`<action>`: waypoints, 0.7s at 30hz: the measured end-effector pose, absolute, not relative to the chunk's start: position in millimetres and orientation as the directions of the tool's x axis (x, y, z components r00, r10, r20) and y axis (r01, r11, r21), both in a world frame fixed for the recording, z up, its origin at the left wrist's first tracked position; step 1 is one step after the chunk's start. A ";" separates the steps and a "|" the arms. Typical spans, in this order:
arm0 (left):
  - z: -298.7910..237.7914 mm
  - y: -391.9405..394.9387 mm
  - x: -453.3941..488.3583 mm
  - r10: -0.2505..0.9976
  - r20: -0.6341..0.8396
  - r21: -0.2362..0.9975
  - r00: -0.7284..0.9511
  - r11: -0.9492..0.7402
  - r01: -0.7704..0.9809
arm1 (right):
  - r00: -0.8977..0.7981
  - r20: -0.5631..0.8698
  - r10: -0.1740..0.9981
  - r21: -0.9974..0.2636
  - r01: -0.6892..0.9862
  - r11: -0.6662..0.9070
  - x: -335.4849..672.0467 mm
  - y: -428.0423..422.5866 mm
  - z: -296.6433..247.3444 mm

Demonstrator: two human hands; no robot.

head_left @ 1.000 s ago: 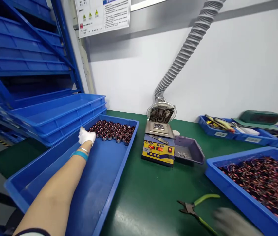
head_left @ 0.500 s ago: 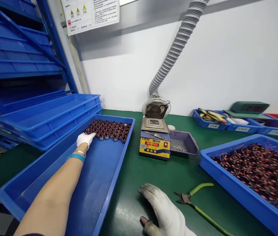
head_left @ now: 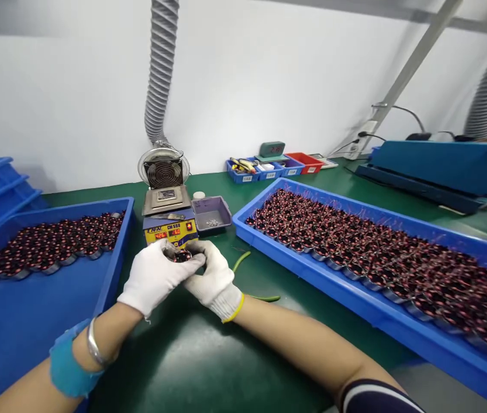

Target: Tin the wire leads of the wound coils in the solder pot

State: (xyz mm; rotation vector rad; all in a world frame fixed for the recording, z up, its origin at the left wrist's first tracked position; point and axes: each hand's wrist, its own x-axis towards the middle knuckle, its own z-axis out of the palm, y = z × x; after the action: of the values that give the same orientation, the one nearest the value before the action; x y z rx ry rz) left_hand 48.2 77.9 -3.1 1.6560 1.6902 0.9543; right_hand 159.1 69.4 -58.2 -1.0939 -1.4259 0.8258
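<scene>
My left hand point(head_left: 155, 274) and my right hand point(head_left: 213, 276), both in white gloves, meet over the green table in front of me. Together they hold a small dark wound coil point(head_left: 182, 256) with red wires, fingers closed round it. To the left, a blue tray point(head_left: 32, 321) carries rows of the same coils at its far end. To the right, a long blue tray point(head_left: 295, 265) is filled with several more coils. Green-handled cutters point(head_left: 252, 281) lie on the table, partly hidden under my right hand.
A yellow-fronted solder pot point(head_left: 168, 221) with red digits stands just behind my hands, with a small fan point(head_left: 164, 169) and a grey exhaust hose point(head_left: 160, 69) above it. A grey dish point(head_left: 211, 212) sits beside it. Small bins point(head_left: 269, 167) and a blue machine point(head_left: 445, 166) line the back.
My view has swung right. My left hand left the coils in the left tray and came to the centre; my right hand rose from the table to join it on one coil.
</scene>
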 end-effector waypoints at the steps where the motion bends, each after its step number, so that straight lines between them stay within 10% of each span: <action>1: -4.0 76.6 46.7 0.995 0.073 0.793 -0.063 -0.020 0.609 | 0.022 0.336 0.942 -0.929 0.175 0.327 159.3 67.9 -58.5; 12: -0.4 79.9 37.0 0.999 0.009 0.973 0.053 -0.021 0.229 | -0.059 0.433 0.900 -0.896 0.081 0.437 165.9 73.4 -59.8; 21: -3.7 82.2 35.7 0.989 0.141 0.918 -0.049 -0.113 0.381 | -0.133 0.649 0.749 -0.690 0.313 0.653 180.3 75.9 -61.5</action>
State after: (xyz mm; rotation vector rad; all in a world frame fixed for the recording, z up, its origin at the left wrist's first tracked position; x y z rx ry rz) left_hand 35.7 82.2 -3.7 1.5579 1.4869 1.1553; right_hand 180.3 75.9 -61.5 -0.8669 -1.7198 0.4722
